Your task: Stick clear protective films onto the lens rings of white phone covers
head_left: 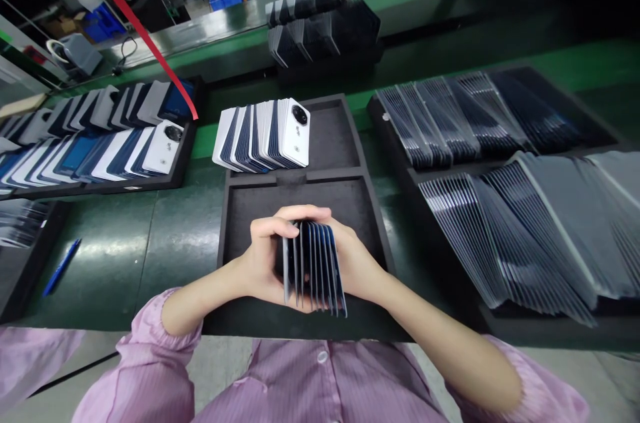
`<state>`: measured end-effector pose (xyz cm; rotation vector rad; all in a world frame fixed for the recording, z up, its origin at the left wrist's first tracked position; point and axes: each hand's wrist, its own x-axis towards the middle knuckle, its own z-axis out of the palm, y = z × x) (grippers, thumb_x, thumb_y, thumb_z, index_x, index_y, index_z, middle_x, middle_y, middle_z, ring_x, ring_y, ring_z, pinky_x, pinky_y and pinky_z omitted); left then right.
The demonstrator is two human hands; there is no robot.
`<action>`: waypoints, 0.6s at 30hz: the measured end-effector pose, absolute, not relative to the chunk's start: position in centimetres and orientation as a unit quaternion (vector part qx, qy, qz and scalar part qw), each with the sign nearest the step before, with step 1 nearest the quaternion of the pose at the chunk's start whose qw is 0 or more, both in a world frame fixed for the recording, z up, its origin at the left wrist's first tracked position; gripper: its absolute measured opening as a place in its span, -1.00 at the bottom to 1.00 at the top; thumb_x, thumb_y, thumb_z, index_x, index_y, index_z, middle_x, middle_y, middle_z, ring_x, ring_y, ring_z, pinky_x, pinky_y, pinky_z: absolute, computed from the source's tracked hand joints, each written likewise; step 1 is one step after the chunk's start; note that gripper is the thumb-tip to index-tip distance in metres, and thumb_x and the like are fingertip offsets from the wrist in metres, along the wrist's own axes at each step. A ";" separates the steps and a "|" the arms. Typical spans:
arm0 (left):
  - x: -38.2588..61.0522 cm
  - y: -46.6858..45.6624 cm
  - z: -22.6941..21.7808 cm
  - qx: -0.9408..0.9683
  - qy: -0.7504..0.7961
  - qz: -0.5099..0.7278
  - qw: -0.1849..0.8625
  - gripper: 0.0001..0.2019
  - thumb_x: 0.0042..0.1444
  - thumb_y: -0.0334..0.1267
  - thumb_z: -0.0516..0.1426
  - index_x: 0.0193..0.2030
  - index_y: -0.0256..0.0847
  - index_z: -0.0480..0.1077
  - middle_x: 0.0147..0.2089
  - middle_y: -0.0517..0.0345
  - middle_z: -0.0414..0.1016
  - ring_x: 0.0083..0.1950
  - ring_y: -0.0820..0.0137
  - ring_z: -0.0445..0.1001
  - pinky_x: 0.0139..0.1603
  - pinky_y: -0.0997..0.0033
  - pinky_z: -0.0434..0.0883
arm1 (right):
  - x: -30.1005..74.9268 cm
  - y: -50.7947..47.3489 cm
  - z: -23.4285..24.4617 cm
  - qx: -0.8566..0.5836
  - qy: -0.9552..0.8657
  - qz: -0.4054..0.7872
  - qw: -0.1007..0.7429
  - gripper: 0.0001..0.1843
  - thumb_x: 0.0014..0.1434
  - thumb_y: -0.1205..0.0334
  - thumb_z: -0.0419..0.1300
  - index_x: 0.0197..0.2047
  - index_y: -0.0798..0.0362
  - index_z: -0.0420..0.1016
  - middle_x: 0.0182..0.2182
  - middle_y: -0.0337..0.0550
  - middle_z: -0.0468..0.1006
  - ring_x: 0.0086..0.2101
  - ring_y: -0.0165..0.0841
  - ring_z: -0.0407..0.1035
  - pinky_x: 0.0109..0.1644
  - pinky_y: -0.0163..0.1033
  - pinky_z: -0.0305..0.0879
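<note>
Head view: the green table (115,229) runs wide across the room, its near edge drawn up to a person in a pink striped shirt (300,383). Its right side is taken by a black tray (387,133) bearing two rows of thin, leaning panels, a farther row (490,116) and a nearer row (520,229) that reaches close to the table's near edge. Toward the left edge sits another tray (186,159), with white, grey and blue panels in two rows, and toward the far edge a smaller dark tray (330,69) carries more dark ones. Between them, against the middle of the near edge, is a two-compartment tray (367,186). A slanted stack of white and dark blue panels (255,136) stands at the left end of its far compartment, the outermost white one showing a round black camera ring (300,115). Over the tray's near edge I see both hands around a small fanned bundle of thin panels (315,266). The left hand (265,263) grips its left side, thumb at the upper left corner; the right hand (355,256) cups the right side, its fingers hidden behind the bundle. Left of the tray, near the table's near left corner, lies a blue pen (61,268).
</note>
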<state>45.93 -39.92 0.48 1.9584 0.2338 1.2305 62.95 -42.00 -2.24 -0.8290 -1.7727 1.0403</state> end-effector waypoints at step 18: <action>45.6 -39.4 0.6 0.835 0.173 0.463 0.241 -0.21 -0.07 -0.09 0.40 0.28 -0.12 0.20 0.10 -0.09 0.35 0.15 0.14 0.41 0.11 0.03 0.47 | 62.2 -42.4 -4.7 -0.358 -0.712 0.410 0.444 -0.17 0.04 0.18 0.39 0.29 -0.05 0.09 0.16 0.08 0.32 0.17 -0.01 0.27 0.17 0.13 0.39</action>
